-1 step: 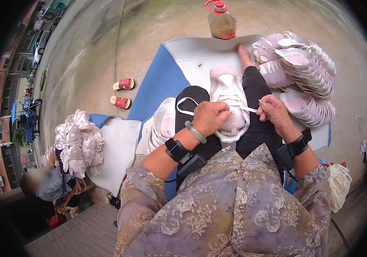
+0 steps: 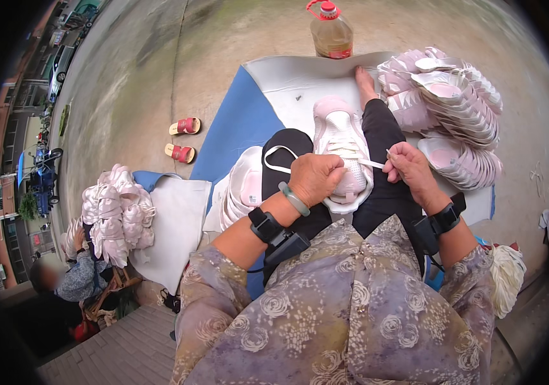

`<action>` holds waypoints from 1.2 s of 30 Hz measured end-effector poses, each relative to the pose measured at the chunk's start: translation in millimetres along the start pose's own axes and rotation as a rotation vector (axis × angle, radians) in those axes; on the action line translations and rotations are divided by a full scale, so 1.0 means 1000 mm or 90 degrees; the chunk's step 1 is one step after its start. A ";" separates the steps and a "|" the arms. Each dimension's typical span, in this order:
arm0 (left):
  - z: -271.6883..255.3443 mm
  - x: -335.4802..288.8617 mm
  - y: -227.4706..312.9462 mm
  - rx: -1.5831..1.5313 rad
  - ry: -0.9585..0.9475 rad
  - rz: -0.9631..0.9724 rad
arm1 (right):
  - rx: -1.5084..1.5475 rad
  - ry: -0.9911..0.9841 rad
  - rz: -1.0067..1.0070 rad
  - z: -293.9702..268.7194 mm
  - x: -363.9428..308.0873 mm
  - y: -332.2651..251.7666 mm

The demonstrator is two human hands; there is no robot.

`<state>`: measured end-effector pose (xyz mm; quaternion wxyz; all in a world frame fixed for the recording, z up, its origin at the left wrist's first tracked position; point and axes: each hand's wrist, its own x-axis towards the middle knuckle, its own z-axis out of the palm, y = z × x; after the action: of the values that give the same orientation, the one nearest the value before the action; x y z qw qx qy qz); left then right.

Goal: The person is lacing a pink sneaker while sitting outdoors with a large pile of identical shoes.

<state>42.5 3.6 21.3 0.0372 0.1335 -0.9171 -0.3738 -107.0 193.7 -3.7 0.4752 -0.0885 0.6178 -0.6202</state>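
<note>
A pale pink and white shoe upper (image 2: 337,131) lies between my thighs, its toe end pointing away from me. White lace crosses its middle. At its left side my left hand (image 2: 316,179) is closed, and a loop of white shoelace (image 2: 268,154) sticks out from behind it over my left thigh. Exactly how its fingers grip is partly hidden. To the right, my right hand (image 2: 409,168) pinches the other stretch of lace, which runs taut from the upper to its fingertips.
Stacked pink and white uppers (image 2: 457,102) stand on the right, and more uppers (image 2: 242,186) lie by my left thigh. A bundle of uppers (image 2: 117,215) sits farther left, near another person (image 2: 82,279). Red slippers (image 2: 185,126) and an oil bottle (image 2: 332,32) are on the floor beyond.
</note>
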 end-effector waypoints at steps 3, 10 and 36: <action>0.005 -0.003 -0.001 0.220 0.015 0.137 | -0.012 -0.002 -0.008 0.001 -0.001 0.001; 0.005 -0.014 0.000 0.263 0.050 0.123 | -0.143 0.019 -0.117 0.010 -0.004 0.002; 0.005 0.005 0.008 0.203 -0.083 0.030 | -0.625 -0.010 -0.494 0.047 0.008 0.013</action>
<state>34.8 10.9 22.5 -0.0355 0.0918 -0.9680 -0.2307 -72.5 158.5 -8.0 0.1242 -0.5190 0.7499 -0.3909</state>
